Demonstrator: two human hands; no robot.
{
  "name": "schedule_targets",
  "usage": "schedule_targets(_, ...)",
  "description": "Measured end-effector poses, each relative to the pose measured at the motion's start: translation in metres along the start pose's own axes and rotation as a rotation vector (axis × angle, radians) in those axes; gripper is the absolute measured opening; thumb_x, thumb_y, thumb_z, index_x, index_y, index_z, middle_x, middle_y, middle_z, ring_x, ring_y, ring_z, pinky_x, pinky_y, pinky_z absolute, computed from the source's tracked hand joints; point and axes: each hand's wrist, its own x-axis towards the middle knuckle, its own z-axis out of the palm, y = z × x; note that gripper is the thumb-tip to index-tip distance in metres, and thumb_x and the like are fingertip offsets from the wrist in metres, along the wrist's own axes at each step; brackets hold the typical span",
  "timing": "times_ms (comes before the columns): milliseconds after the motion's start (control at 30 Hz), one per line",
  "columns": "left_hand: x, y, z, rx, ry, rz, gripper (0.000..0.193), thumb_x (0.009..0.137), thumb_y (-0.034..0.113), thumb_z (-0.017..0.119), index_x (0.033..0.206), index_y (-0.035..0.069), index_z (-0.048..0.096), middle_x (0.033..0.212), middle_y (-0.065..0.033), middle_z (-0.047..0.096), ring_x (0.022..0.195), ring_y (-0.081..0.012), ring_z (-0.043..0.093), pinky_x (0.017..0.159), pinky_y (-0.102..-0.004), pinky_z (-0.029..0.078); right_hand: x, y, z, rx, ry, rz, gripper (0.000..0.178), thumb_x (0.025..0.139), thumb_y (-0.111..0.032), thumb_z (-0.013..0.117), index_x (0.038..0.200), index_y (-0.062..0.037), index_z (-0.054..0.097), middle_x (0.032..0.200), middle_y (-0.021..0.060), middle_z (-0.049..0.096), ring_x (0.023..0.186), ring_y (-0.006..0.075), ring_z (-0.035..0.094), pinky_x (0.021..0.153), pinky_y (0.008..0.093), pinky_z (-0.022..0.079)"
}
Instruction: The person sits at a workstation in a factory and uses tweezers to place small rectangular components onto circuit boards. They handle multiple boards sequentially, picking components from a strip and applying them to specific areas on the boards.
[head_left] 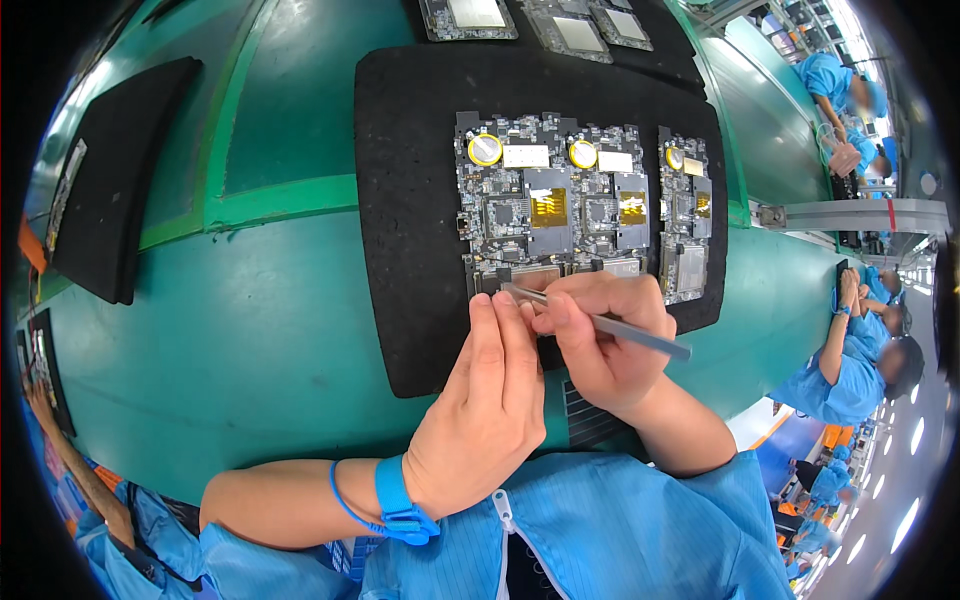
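A panel of green-black circuit boards [493,215] lies on a black foam mat [410,220], with round yellow-rimmed coin cells [485,149] and amber tape patches [548,207] on it. In my right hand [612,345] is a pair of grey metal tweezers [645,337], pinched between thumb and fingers. Their tip meets the near edge of the left board. My left hand [475,430] has its fingers stretched out side by side, with fingertips at that same edge beside the tweezer tip. What lies under the fingertips is hidden. A blue wrist strap [395,490] circles my left wrist.
Beyond the mat, more boards with silver plates [475,12] lie on dark foam. Another black foam mat [130,180] is at the left on the green table [280,330]. A co-worker's hand [42,400] is at far left; people in blue [835,370] work at right.
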Motion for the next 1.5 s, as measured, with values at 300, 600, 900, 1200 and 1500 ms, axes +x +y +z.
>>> schedule_targets(300,0.003,-0.012,-0.010,-0.351,0.069,-0.099,0.050,0.072,0.016,0.070,0.113,-0.008,0.054,0.114,-0.0273,0.053,0.103,-0.0409,0.053,0.088,-0.0408,0.045,-0.008,-0.010,-0.083,0.406,0.320,0.324,0.026,0.101,-0.022,0.041,0.091,0.0013,0.046,0.083,0.0133,0.062,0.060,0.0141,0.059,0.056,0.0245,0.050)
schedule_targets(600,-0.028,-0.055,-0.028,-0.845,0.013,-0.843,0.044,0.083,0.012,0.068,0.119,-0.005,0.050,0.083,-0.0080,0.058,0.069,-0.0147,0.057,0.059,-0.0319,0.048,-0.049,0.036,-0.159,-0.408,0.112,0.690,0.044,0.087,-0.027,0.065,0.117,0.0040,0.057,0.108,0.0122,0.057,0.092,0.0224,0.059,0.077,0.0298,0.048)
schedule_targets(900,-0.010,-0.025,-0.063,-1.437,0.193,-0.756,0.033,0.092,0.008,0.052,0.122,-0.004,0.044,0.110,-0.0092,0.059,0.096,-0.0102,0.054,0.087,-0.0233,0.041,-0.064,0.027,-0.200,0.058,-0.014,1.064,0.059,0.075,-0.029,0.077,0.116,0.0078,0.056,0.101,0.0146,0.063,0.094,0.0193,0.059,0.085,0.0320,0.046)
schedule_targets(1200,0.065,0.114,-0.036,-1.644,-0.386,-0.475,0.056,0.090,0.023,0.061,0.127,-0.006,0.031,0.092,-0.0132,0.056,0.061,-0.0179,0.062,0.049,-0.0280,0.050,-0.178,0.024,-0.375,-0.382,0.318,1.150,0.043,0.074,-0.015,0.075,0.109,0.0062,0.061,0.091,0.0089,0.065,0.083,0.0156,0.059,0.074,0.0301,0.046)
schedule_targets(1500,0.114,0.217,0.051,-1.523,-0.154,0.015,0.060,0.086,0.007,0.060,0.137,-0.002,0.031,0.135,-0.0232,0.041,0.110,-0.0278,0.056,0.087,-0.0331,0.051,-0.221,0.115,-0.500,-1.578,0.310,0.905,0.038,0.086,-0.032,0.060,0.101,0.0025,0.066,0.091,0.0205,0.066,0.086,0.0312,0.065,0.078,0.0352,0.048)
